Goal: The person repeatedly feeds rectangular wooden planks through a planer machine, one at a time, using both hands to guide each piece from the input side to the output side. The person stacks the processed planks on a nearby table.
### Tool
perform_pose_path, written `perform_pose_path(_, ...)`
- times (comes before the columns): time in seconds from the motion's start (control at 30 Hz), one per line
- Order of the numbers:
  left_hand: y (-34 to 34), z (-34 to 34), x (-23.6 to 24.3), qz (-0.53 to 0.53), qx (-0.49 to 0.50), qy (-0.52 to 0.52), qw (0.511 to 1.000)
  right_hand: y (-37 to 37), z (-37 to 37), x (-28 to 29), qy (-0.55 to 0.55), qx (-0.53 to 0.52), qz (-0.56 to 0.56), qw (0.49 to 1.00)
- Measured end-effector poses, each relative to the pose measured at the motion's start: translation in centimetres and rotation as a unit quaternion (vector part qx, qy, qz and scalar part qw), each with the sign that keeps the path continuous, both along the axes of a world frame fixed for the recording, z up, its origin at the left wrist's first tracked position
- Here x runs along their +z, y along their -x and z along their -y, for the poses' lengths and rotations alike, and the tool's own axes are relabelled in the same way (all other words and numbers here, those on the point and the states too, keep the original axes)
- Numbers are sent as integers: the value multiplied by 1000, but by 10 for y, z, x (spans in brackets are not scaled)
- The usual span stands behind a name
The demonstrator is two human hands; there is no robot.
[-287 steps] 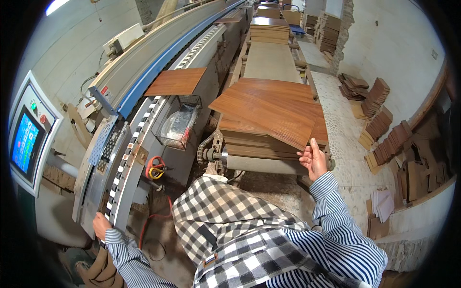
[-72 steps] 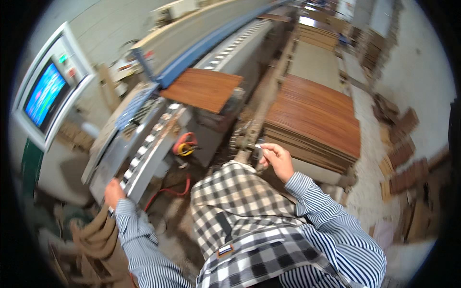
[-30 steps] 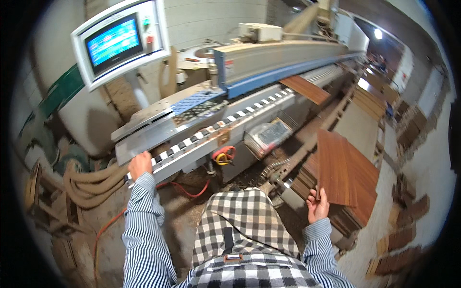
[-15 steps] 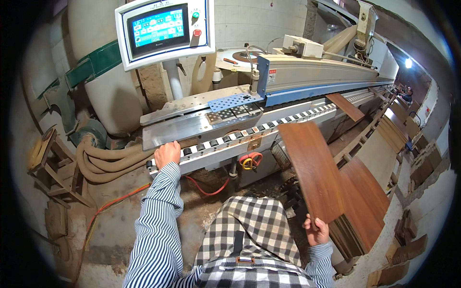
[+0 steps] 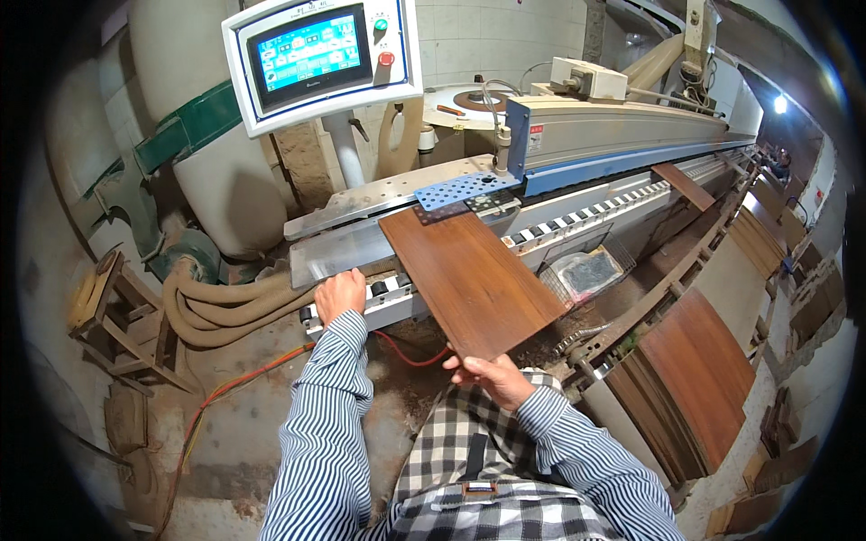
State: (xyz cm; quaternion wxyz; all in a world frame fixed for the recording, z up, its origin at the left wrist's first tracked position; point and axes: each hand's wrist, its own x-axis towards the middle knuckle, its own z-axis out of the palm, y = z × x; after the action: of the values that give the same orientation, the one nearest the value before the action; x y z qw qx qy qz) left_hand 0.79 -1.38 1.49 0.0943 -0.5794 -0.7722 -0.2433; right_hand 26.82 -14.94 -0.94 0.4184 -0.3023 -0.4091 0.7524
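At the bottom centre of the frame, the right hand (image 5: 494, 377) pinches the near corner of a brown panel (image 5: 469, 279), thumb on top and fingers beneath. The panel fills the middle of the frame, passing over the roller track (image 5: 534, 236), its far end just beside the blue plate (image 5: 465, 191). Left of it, the left hand (image 5: 341, 294) is at the near end of the track, by the metal plate (image 5: 338, 255); its fingers curl out of sight, so I cannot tell whether it grips or only rests.

The step in hand looks like feeding the panel to the machine (image 5: 622, 135). The next move seems to call for keeping the panel flat and its far edge square to the blue plate before any push.

At lower right lies a stack (image 5: 704, 379) of similar panels. The screen (image 5: 311, 54) glows at upper left, and a second panel (image 5: 684, 185) juts from the machine at upper right.
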Motion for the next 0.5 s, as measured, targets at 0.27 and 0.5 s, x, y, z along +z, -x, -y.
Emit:
perform_pose_path(0.27, -1, -4, -1, 15, -16, 29, 999, 22, -28, -19, -46, 120, -1, 992)
perform_pose_path(0.5, -2, -3, -1, 13, -1, 10, 1000, 21, -23, -24, -82, 52, 21, 995)
